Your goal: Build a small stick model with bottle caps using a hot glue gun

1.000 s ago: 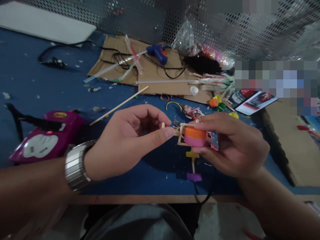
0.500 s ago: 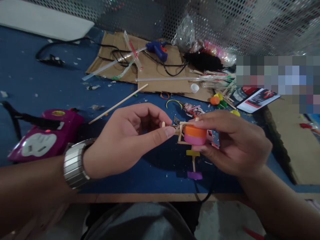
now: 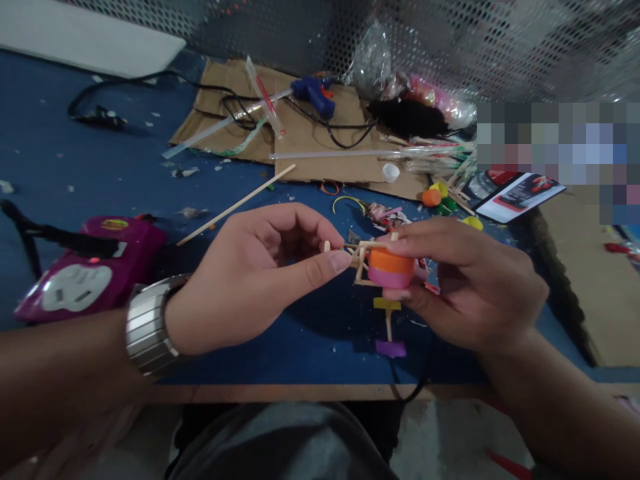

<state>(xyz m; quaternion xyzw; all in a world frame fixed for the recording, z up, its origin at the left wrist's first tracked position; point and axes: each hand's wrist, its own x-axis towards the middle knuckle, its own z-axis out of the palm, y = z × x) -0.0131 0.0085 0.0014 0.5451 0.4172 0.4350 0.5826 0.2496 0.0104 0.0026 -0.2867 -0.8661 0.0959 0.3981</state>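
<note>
- Head view, mid-frame: right hand (image 3: 470, 287) pinches the orange-and-pink cap stack (image 3: 391, 267) on a little stick frame (image 3: 361, 257).
- Left hand (image 3: 250, 280) pinches the frame's left end (joint hidden by fingertips).
- Purple power strip (image 3: 85, 280) at left, partly cut by the forearm.

Orange-and-pink cap (image 3: 391, 268) on stick frame (image 3: 361, 257), held above table.
</note>
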